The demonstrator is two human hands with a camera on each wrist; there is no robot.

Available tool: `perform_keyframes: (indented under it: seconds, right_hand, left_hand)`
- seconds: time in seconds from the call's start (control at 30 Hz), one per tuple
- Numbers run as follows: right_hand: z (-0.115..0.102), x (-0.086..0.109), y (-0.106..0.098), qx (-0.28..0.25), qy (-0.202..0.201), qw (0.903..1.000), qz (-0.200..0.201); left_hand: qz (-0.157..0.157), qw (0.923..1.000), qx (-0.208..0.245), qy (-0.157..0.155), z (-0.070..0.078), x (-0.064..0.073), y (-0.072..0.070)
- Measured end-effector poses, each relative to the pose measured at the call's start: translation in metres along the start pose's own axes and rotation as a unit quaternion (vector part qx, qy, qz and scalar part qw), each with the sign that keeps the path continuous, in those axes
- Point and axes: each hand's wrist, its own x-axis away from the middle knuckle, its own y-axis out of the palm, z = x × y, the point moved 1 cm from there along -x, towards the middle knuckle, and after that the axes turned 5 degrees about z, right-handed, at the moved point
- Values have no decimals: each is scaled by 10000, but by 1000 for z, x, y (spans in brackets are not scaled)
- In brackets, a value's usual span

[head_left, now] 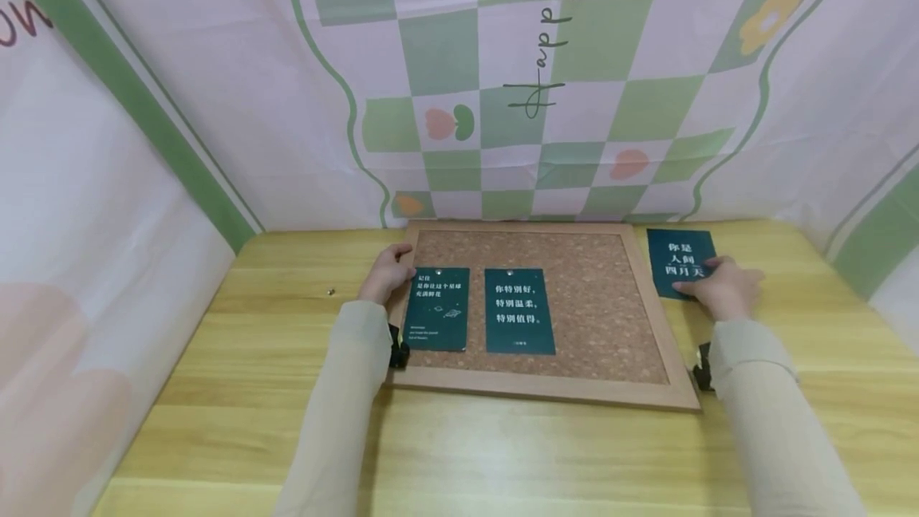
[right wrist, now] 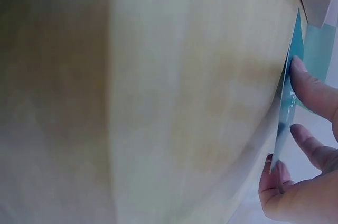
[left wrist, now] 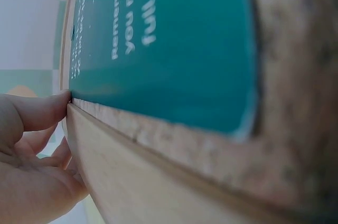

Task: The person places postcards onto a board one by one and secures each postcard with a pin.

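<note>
A cork board with a wooden frame lies on the table. My left hand grips its left edge; in the left wrist view the thumb is at the frame's top and the other fingers are against its side. Two dark green cards are on the cork: the left card, near that hand, and the middle card, each with a pin at its top. Right of the board, my right hand pinches a third green card by its right side; in the right wrist view this card is tilted off the table.
A small shiny pin lies on the wooden table left of the board. A checkered cloth with flowers and lettering hangs behind. Black wrist-camera mounts are at both wrists.
</note>
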Motion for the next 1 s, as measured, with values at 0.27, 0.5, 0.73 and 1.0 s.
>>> perform_keyframes:
  seconds: [0.27,0.5,0.73,1.0]
  right_hand:
    - [6,-1,-5,-193,-503,9984,165]
    - [5,2,-12,-635,-455,9961,404]
    - [4,3,-14,-896,-429,9943,375]
    - [7,2,-20,-828,-679,9941,158]
  left_hand:
    - [8,10000,-53,-28,0,1,1]
    - [-5,10000,-61,-22,-2,0,1]
    - [-60,10000,-10,-49,1,5,-1]
    - [30,9999,-13,-111,1,2,1]
